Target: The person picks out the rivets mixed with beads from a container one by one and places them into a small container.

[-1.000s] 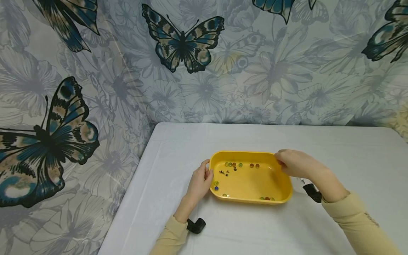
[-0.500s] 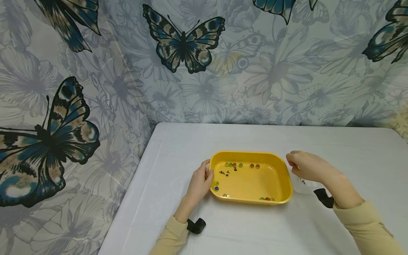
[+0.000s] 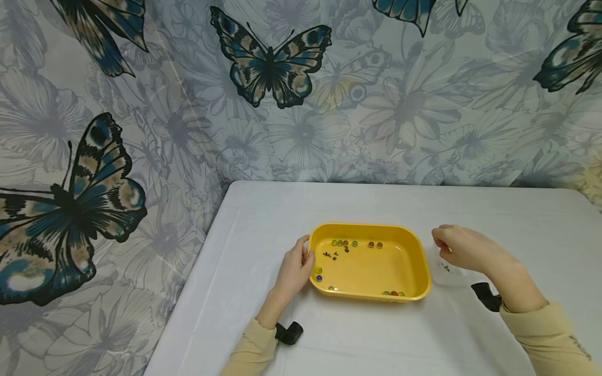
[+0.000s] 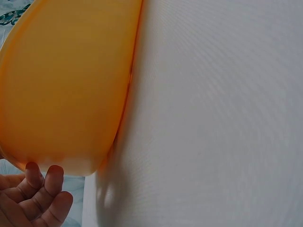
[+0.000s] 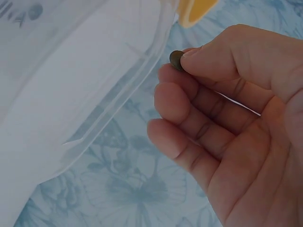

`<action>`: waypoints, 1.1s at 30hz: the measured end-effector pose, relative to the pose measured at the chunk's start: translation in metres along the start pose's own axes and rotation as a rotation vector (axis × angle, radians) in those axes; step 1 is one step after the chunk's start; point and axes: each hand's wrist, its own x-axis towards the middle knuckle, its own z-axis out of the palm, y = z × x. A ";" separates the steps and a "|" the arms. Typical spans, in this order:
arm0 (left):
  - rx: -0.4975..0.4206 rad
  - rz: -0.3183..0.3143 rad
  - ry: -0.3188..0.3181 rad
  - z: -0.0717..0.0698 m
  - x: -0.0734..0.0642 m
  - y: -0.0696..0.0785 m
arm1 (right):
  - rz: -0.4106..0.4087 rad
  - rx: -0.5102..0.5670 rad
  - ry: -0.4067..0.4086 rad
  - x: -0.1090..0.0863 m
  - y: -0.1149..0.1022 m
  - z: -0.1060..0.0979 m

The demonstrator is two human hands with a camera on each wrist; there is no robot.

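Observation:
A yellow tray [image 3: 371,266] lies on the white table with several glass marbles [image 3: 375,245] and a few small dark screws [image 3: 331,255] in it. My left hand [image 3: 293,269] holds the tray by its left end; in the left wrist view its bent fingers [image 4: 54,179] are against the outer wall. Right of the tray, my right hand [image 3: 463,250] is above a clear plastic container [image 3: 451,277]. Between thumb and fingertip it pinches a small dark screw [image 5: 176,60], of which only the rounded head shows. Several more screws lie in the container.
The white table [image 3: 263,209] ends at a wall covering with butterflies and flowers [image 3: 301,130]. The clear container stands close to the tray's right end, partly hidden by the right hand. Black wrist cameras [image 3: 289,333] are strapped to both wrists.
My right hand has moved right, from the tray's far right corner to over the clear container, which now shows more. The left hand and the tray have stayed put.

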 end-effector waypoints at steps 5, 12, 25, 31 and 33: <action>0.004 0.007 -0.001 0.000 0.000 0.000 | 0.010 0.003 0.002 -0.002 0.001 0.002; 0.011 0.016 0.002 0.000 0.000 -0.001 | 0.049 0.000 -0.014 -0.005 0.002 0.004; 0.008 0.004 -0.001 0.000 0.000 -0.001 | 0.089 -0.040 0.002 -0.013 0.010 0.007; 0.008 0.005 0.003 0.000 0.001 -0.001 | 0.107 -0.045 -0.012 -0.015 0.010 0.006; 0.009 0.003 0.003 0.000 0.001 -0.002 | 0.111 -0.042 -0.014 -0.015 0.010 0.006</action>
